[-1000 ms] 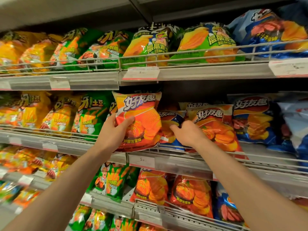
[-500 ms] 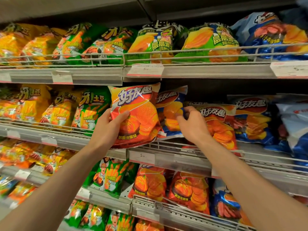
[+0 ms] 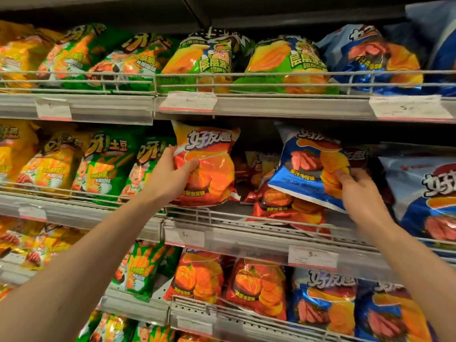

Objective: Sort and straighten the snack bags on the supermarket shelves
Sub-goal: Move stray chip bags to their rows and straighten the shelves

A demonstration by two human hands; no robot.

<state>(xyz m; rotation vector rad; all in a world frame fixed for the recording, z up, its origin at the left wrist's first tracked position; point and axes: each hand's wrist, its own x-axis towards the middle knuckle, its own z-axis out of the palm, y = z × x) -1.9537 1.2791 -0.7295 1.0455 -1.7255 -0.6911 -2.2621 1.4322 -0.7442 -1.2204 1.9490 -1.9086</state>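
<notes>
Snack bags crowd three wire-fronted shelves [image 3: 246, 218] | dark gap on middle shelf between both held bags | left hand [image 3: 172, 178] grips orange bag [image 3: 209, 169] upright | right hand [image 3: 357, 191] pinches tilted blue bag [image 3: 303, 169] over lying red bag [image 3: 283, 206]

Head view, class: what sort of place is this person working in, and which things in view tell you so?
Most likely a supermarket snack aisle. Tiered shelves with wire rails hold rows of crisp bags, and price tags sit along the shelf edges. The left hand holds an orange bag; the right hand holds a blue bag.
</notes>
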